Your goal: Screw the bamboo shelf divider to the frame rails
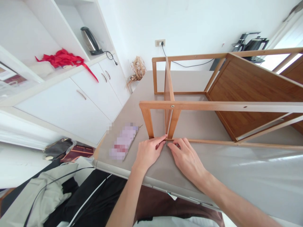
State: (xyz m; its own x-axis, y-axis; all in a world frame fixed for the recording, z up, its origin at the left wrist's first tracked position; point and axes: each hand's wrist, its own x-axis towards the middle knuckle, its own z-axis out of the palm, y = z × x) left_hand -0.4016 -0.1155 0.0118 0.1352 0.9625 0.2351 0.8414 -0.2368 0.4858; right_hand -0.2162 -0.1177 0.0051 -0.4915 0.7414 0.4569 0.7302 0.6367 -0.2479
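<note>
left hand (148, 153) pinching lower rail of wooden frame (174, 105) | right hand (187, 159) fingers curled, nipping small metal fastener (167, 143) at joint | steady frame, keep fastener square, avoid slipping

Wooden frame (220, 105) lies on its side on the tabletop (236, 170), filling its right and far part. Left hand (148, 153) and right hand (187, 159) rest on tabletop just in front of frame's near rail, fingertips meeting at foot of its upright post. Phone (123, 142) flat on tabletop, left of both hands. Cabinet (71, 104) stands left of tabletop; kettle (90, 41) on its shelf. Dried plant (137, 70) behind tabletop's far left corner.
</note>
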